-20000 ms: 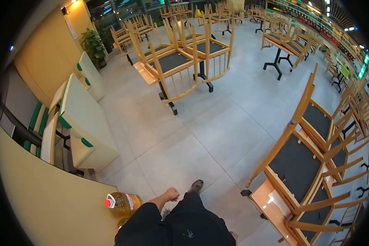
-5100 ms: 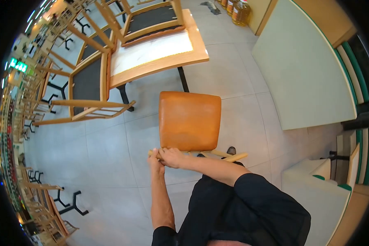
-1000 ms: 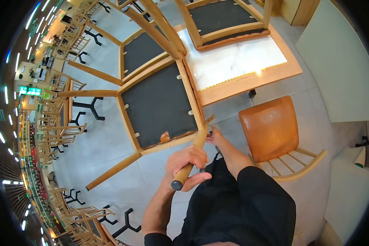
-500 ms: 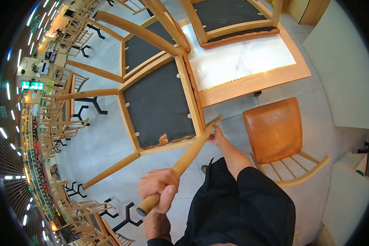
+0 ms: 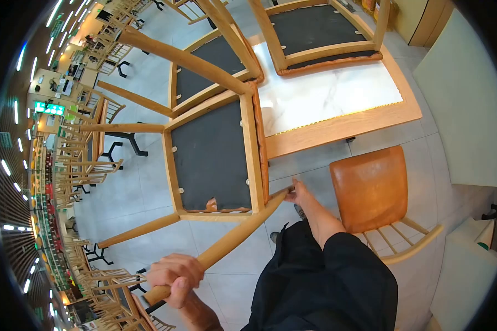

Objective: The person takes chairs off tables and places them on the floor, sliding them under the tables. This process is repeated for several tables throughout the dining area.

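Note:
An upturned wooden chair (image 5: pixel 212 157) with a black seat underside hangs partly off the marble-topped table (image 5: pixel 337 102). My left hand (image 5: pixel 174 276) grips the end of one of its legs, low at the left. At the seat's corner, where that leg meets the frame, my right hand (image 5: pixel 298 193) holds the chair. An upright chair with an orange seat (image 5: pixel 370 185) stands on the floor just right of my right arm.
Two more upturned chairs (image 5: pixel 320 27) lie on the same table. A pale green-edged table (image 5: pixel 464 94) is at the right. Rows of tables stacked with chairs (image 5: pixel 85 143) fill the left side. Grey tile floor (image 5: pixel 143 182) lies below the lifted chair.
The upturned chair has tilted further off the table edge. My left hand has slid down and left along the leg. My right hand stays at the seat corner.

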Motion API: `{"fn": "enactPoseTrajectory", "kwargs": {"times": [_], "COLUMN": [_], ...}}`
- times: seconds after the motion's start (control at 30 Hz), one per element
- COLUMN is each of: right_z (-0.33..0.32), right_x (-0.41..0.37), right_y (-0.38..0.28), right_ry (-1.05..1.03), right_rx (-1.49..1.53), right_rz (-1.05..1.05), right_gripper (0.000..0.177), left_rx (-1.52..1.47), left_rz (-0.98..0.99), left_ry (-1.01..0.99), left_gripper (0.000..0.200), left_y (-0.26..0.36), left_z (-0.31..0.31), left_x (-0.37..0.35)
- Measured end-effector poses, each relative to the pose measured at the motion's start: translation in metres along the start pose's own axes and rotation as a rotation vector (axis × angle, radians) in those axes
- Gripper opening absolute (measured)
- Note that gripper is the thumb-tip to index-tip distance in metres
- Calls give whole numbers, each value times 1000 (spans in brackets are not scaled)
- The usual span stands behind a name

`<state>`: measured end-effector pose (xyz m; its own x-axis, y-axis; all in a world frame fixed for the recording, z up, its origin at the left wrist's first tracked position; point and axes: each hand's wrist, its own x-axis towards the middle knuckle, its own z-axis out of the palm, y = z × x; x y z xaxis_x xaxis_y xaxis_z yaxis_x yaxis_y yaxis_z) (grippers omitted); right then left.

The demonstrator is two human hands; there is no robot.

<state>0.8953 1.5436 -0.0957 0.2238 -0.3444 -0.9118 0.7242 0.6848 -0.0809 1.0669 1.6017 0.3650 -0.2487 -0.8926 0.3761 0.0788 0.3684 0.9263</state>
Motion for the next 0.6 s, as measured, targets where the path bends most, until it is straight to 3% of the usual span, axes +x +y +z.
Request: {"fn": "enactPoseTrajectory", "kwargs": {"times": [0.13,0.2,0.33,0.4,0.5,0.6], "right_z": [-41,-75,-73,-75,-82,-78], "right_x": [11,30,-21,-36,-45,-67], "right_y": [23,39,44,49,59,85], "right_ry": [18,-197,-155,-245,-349,-229], "right_rx": [-41,-51,-113,-156,-292,-554], "right_rz": [54,142,75,-45,16,-130], "right_gripper": [41,37,36,32,33,32], "left_rx": [-25,-38,-81,-108,-148,-143], "left_rz": [21,7,40,66,82,114], "left_ry": [61,79,121,129,138,141], "left_gripper": [27,28,32,33,34,32], "left_y": [21,36,47,60,80,104], "left_z": [-22,-32,-50,-53,-66,-90], "left_x": [1,0,-7,-7,-17,-44]}}
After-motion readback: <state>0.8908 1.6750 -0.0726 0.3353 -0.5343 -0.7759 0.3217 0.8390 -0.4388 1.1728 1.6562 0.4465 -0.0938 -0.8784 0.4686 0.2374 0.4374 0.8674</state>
